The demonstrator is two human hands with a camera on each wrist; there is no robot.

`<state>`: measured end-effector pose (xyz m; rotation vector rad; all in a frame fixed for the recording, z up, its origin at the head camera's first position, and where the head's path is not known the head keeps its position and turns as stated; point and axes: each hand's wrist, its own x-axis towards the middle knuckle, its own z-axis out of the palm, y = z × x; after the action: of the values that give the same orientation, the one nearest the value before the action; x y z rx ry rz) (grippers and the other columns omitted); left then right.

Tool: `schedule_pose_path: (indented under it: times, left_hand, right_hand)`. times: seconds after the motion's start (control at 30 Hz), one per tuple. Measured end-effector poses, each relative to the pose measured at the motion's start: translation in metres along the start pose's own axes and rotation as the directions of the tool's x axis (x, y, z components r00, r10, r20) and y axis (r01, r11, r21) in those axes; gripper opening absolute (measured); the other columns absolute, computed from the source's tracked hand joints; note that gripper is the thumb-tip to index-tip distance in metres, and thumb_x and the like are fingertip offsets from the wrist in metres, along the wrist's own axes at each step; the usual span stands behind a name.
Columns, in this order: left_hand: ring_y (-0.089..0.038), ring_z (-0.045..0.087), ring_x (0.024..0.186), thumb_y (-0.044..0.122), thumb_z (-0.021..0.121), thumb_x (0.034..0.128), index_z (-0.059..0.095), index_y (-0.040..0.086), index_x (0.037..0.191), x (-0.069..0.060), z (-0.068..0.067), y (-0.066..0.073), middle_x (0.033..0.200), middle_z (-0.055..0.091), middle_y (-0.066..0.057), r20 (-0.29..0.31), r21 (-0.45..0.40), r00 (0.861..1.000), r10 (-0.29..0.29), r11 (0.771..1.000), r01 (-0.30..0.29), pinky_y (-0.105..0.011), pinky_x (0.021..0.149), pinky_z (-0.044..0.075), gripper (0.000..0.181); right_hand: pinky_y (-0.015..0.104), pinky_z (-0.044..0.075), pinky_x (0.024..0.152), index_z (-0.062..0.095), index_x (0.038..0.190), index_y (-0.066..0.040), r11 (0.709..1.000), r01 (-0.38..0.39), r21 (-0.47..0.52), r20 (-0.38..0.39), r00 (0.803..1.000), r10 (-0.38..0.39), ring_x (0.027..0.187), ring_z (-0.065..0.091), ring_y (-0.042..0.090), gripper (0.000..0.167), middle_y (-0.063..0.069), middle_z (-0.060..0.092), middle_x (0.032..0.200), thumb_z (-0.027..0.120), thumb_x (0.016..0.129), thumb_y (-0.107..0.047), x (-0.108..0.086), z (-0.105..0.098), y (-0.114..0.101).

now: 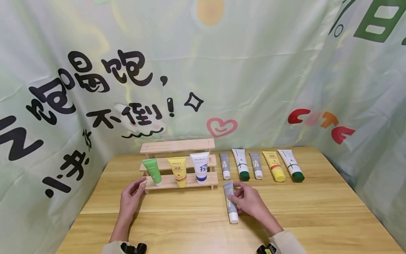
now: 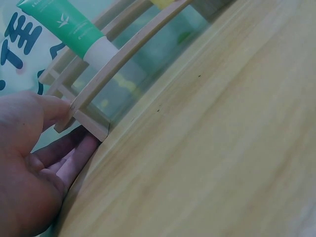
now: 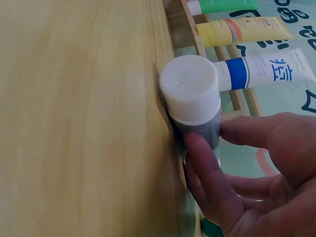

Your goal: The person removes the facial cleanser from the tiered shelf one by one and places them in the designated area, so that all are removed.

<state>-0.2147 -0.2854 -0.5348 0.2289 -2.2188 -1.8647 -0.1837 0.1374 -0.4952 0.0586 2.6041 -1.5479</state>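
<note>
My left hand [image 1: 130,197] holds the left end of a three-step wooden display rack [image 1: 177,145], thumb at the front board and fingers by the leg, as the left wrist view shows. On the lowest step stand a green tube [image 1: 153,170], a yellow tube [image 1: 178,171] and a white tube with a blue band [image 1: 200,167]. To the right of the rack, my right hand [image 1: 250,199] pinches a grey tube [image 1: 229,197] by its sides. That tube's white cap [image 3: 190,89] points toward me.
Behind my right hand lies a row of tubes: a grey one [image 1: 225,165], a white one with a green cap [image 1: 241,164], another grey one [image 1: 255,165], a yellow one [image 1: 274,165] and another white-and-green one [image 1: 290,165]. A printed curtain [image 1: 253,88] hangs behind the wooden table [image 1: 177,225].
</note>
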Motion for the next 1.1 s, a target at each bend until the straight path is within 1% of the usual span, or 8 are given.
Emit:
schedule_pose_path:
  times: [0.07,0.23,0.37,0.53,0.77,0.87,0.97,1.1]
  left_hand:
    - [-0.006,0.063,0.099,0.017,0.063,0.1039,0.063,0.001,0.136,0.0,0.0,0.0,0.139,0.06,-0.017,0.002,0.002,1.0,0.002,1.0,-0.002,-0.016,0.082,0.057,0.036]
    - [-0.002,0.062,0.099,0.019,0.063,0.1042,0.063,0.0,0.135,-0.001,0.0,0.001,0.139,0.059,-0.018,0.001,0.014,1.0,0.004,1.0,-0.004,-0.016,0.084,0.056,0.037]
    - [-0.001,0.06,0.101,0.021,0.063,0.1044,0.063,0.001,0.135,0.0,0.0,0.003,0.139,0.059,-0.017,-0.003,0.026,1.0,0.002,1.0,-0.002,-0.015,0.084,0.056,0.037]
    - [-0.001,0.059,0.102,0.024,0.063,0.1045,0.063,0.002,0.135,0.001,-0.001,0.001,0.139,0.059,-0.016,-0.004,0.056,1.0,0.001,0.998,-0.001,-0.014,0.085,0.055,0.038]
    - [-0.002,0.061,0.1,0.027,0.064,0.1038,0.064,0.004,0.135,0.001,-0.001,-0.003,0.138,0.06,-0.014,-0.002,0.061,1.0,-0.005,0.998,0.005,-0.015,0.085,0.055,0.039]
    - [-0.002,0.061,0.101,0.027,0.064,0.1037,0.064,0.004,0.135,0.002,-0.001,-0.004,0.138,0.06,-0.014,0.002,0.064,1.0,-0.002,0.998,0.002,-0.015,0.085,0.056,0.039]
    - [-0.002,0.061,0.1,0.028,0.064,0.1037,0.064,0.004,0.134,0.001,0.0,-0.004,0.137,0.06,-0.015,0.001,0.066,1.0,0.007,0.998,-0.007,-0.015,0.084,0.056,0.039]
    - [-0.002,0.062,0.1,0.027,0.064,0.1039,0.064,0.003,0.133,0.0,0.001,-0.004,0.136,0.061,-0.017,-0.008,0.064,1.0,0.022,0.998,-0.022,-0.015,0.084,0.056,0.038]
  right_hand:
    - [0.034,0.058,0.048,0.059,0.136,0.001,1.0,-0.004,-0.022,0.001,1.0,0.004,0.068,0.061,0.02,0.051,0.009,0.062,0.091,0.079,0.09,-0.008,0.0,-0.002,0.0]
    - [0.034,0.059,0.049,0.06,0.133,0.003,1.0,-0.02,-0.02,0.04,0.999,0.021,0.061,0.065,0.02,0.047,0.008,0.063,0.084,0.078,0.092,-0.009,-0.001,-0.008,0.0]
    - [0.034,0.058,0.049,0.06,0.133,0.003,1.0,-0.02,-0.023,0.059,0.998,0.021,0.062,0.065,0.019,0.045,0.008,0.063,0.081,0.077,0.093,-0.01,0.0,-0.01,-0.001]
    - [0.034,0.058,0.049,0.06,0.133,0.003,1.0,-0.013,-0.02,0.058,0.998,0.014,0.062,0.065,0.02,0.046,0.008,0.063,0.081,0.077,0.092,-0.009,-0.001,-0.01,0.0]
    - [0.034,0.058,0.05,0.062,0.132,0.001,0.999,0.009,-0.034,0.044,0.999,-0.007,0.064,0.065,0.02,0.042,0.007,0.064,0.083,0.075,0.094,-0.009,0.0,-0.013,-0.002]
    - [0.034,0.059,0.052,0.062,0.131,0.0,0.999,0.047,-0.016,0.018,0.999,-0.046,0.066,0.066,0.021,0.038,0.008,0.065,0.087,0.073,0.096,-0.008,0.0,-0.017,-0.005]
    - [0.037,0.061,0.055,0.063,0.129,0.001,0.992,0.119,0.048,0.003,0.993,-0.12,0.073,0.068,0.027,0.034,0.01,0.065,0.093,0.071,0.096,-0.006,0.001,-0.022,-0.011]
    - [0.043,0.063,0.061,0.064,0.127,0.002,0.956,0.266,0.126,-0.005,0.964,-0.267,0.082,0.068,0.033,0.032,0.014,0.067,0.098,0.07,0.096,-0.004,0.003,-0.025,-0.023]
